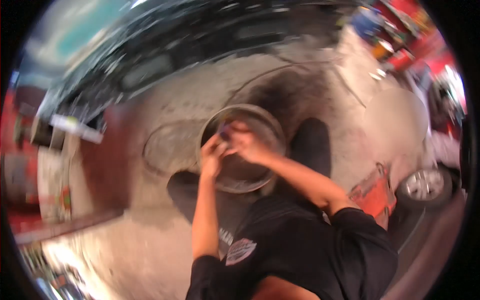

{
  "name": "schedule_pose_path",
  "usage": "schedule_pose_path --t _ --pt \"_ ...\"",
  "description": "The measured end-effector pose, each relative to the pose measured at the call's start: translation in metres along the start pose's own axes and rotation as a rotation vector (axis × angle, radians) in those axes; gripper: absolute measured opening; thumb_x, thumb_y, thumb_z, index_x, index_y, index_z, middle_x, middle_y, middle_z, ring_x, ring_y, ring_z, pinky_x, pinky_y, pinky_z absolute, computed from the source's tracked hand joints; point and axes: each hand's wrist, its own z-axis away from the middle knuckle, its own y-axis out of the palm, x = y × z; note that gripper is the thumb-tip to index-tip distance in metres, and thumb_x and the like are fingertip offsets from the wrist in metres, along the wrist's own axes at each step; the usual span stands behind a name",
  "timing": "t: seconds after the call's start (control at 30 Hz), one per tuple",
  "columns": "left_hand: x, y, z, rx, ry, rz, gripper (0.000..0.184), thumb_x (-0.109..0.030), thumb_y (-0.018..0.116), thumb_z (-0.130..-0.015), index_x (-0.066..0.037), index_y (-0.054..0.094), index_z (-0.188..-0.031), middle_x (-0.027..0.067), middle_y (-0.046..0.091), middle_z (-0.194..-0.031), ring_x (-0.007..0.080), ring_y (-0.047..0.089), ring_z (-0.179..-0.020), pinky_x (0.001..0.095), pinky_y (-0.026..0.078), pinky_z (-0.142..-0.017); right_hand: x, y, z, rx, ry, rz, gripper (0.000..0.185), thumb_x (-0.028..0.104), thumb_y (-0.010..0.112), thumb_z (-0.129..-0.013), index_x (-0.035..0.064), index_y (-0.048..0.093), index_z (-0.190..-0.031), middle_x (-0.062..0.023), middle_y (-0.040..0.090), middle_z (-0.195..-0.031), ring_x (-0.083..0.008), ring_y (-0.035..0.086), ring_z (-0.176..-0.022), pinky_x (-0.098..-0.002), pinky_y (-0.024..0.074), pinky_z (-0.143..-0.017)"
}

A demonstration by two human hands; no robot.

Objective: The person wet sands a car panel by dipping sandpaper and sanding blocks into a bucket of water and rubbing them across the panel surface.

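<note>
A round metal basin (246,175) sits between my knees, its rim worn grey and its inside dark. My left hand (213,154) is over the basin's left side, fingers curled inward. My right hand (248,144) meets it over the middle of the basin, fingers closed too. Between the fingertips of both hands is a small dark, bluish-purple part (225,132). Fingers cover much of it and motion blurs it, so its kind cannot be made out.
A dark vehicle body (200,42) stretches across the far side. Thin hose or cable (145,150) loops over the concrete floor. To the right are a red floor jack (374,194) and a car wheel (424,185); a blue container (366,22) stands far right.
</note>
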Motion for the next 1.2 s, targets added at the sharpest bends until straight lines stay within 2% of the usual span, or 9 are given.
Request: schedule_pose_path --t 0.07,0.13,0.2,0.33,0.53,0.7,0.8,1.0,1.2 --pt "0.004 -0.008 -0.003 -0.121 0.063 -0.240 0.043 -0.005 0.075 -0.090 0.002 0.065 -0.131 0.0071 0.068 -0.114 0.0179 0.066 -0.100 0.0333 0.059 -0.088 0.023 -0.013 -0.004 0.249 0.226 -0.291 0.036 0.023 0.062 -0.104 0.0008 0.062 -0.133 -0.0180 0.064 -0.128 -0.0322 0.071 -0.111 -0.0439 0.0546 -0.097" --pt "0.021 -0.035 -0.013 -0.167 0.199 -0.411 0.045 -0.008 0.079 -0.088 0.002 0.066 -0.130 0.0072 0.069 -0.114 0.0188 0.065 -0.103 0.0332 0.054 -0.090 0.062 -0.038 -0.012 0.353 0.305 0.068 0.046 0.041 0.069 -0.100 -0.0010 0.066 -0.119 -0.0169 0.071 -0.102 -0.0243 0.074 -0.093 -0.0383 0.0561 -0.079" --pt "0.005 -0.015 -0.012 -0.172 0.267 -0.605 0.046 -0.010 0.080 -0.088 0.004 0.065 -0.130 0.0111 0.069 -0.118 0.0223 0.063 -0.109 0.0366 0.049 -0.100 -0.008 -0.006 -0.005 0.243 0.036 -0.201 0.052 0.048 0.071 -0.097 -0.0033 0.064 -0.105 -0.0160 0.066 -0.086 -0.0192 0.063 -0.082 -0.0393 0.0501 -0.072" --pt "0.008 0.002 -0.012 -0.113 0.230 -0.378 0.043 -0.004 0.080 -0.090 0.002 0.061 -0.129 0.0099 0.067 -0.123 0.0211 0.062 -0.111 0.0354 0.048 -0.101 -0.018 0.000 0.004 0.068 0.166 -0.006 0.039 0.032 0.071 -0.093 -0.0047 0.065 -0.104 -0.0267 0.067 -0.094 -0.0420 0.068 -0.089 -0.0471 0.0522 -0.077" --pt "0.008 0.001 -0.008 -0.069 0.219 -0.343 0.053 0.000 0.080 -0.088 -0.005 0.049 -0.130 0.0072 0.064 -0.118 0.0187 0.059 -0.109 0.0339 0.047 -0.098 -0.042 0.013 0.002 0.062 0.064 0.042 0.043 0.024 0.073 -0.088 -0.0041 0.067 -0.120 -0.0269 0.067 -0.113 -0.0427 0.067 -0.105 -0.0488 0.0527 -0.087" --pt "0.003 0.005 -0.007 -0.070 0.171 -0.142 0.055 -0.001 0.077 -0.088 -0.008 0.048 -0.134 0.0116 0.060 -0.129 0.0233 0.059 -0.116 0.0378 0.048 -0.101 -0.028 -0.015 0.005 -0.103 0.113 0.225 0.093 0.046 0.081 -0.087 0.0096 0.037 -0.160 -0.0279 0.047 -0.154 -0.0344 0.066 -0.122 -0.0400 0.0485 -0.106" --pt "-0.006 0.016 0.001 -0.032 0.111 -0.107 0.060 0.001 0.076 -0.086 -0.010 0.048 -0.138 0.0115 0.060 -0.131 0.0241 0.060 -0.117 0.0387 0.049 -0.100 -0.007 -0.036 0.004 0.050 0.251 -0.220 0.099 0.049 0.080 -0.087 0.0069 0.031 -0.162 -0.0275 0.046 -0.156 -0.0307 0.069 -0.116 -0.0385 0.0492 -0.105" --pt "0.009 -0.003 -0.005 -0.005 0.116 -0.190 0.070 0.001 0.075 -0.079 -0.012 0.048 -0.142 0.0108 0.057 -0.133 0.0242 0.059 -0.121 0.0374 0.054 -0.096 -0.018 -0.019 -0.005 0.212 0.220 -0.454 0.068 0.036 0.083 -0.089 -0.0001 0.061 -0.141 -0.0093 0.073 -0.120 -0.0156 0.069 -0.103 -0.0338 0.0538 -0.092" --pt "-0.002 0.006 -0.005 0.030 0.072 -0.029 0.076 0.005 0.075 -0.084 -0.009 0.037 -0.148 0.0183 0.062 -0.131 0.0265 0.068 -0.109 0.0403 0.059 -0.091 0.045 -0.036 -0.014 0.230 0.271 -0.129 0.044 0.020 0.081 -0.091 0.0017 0.067 -0.128 -0.0017 0.074 -0.102 -0.0109 0.066 -0.088 -0.0310 0.0556 -0.079"
